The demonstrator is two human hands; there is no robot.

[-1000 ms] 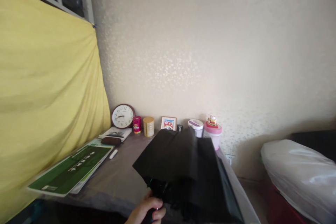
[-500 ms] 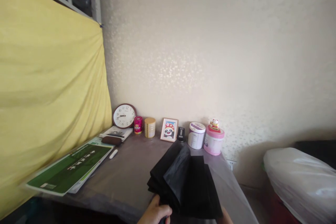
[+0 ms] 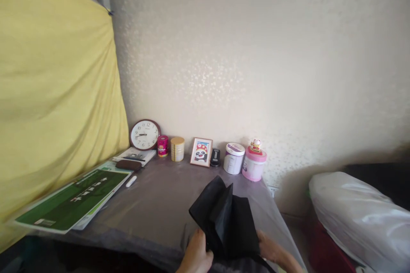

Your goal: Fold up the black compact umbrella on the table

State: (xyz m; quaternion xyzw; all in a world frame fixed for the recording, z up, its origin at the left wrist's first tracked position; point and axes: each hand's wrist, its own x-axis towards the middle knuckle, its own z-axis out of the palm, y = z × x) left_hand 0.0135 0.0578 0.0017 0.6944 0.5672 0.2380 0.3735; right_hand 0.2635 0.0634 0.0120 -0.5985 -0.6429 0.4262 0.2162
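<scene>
Black fabric, apparently a loose folding umbrella [image 3: 226, 224], is above the near worktop [image 3: 156, 204]; my left hand [image 3: 197, 252] curls round its base, my right hand [image 3: 272, 248] meets its side, closure hidden. I'd brace the base, handling pleats singly.

Home; which room can't be told. Patterned wallpaper [image 3: 205, 76] seen behind, yellow cloth [image 3: 60, 94] hung at left. Table [image 3: 153, 204] covered; clock [image 3: 145, 135], framed panda picture [image 3: 201, 152], lidded tub [image 3: 233, 160], small figurine [image 3: 255, 146] lined up along back.
</scene>
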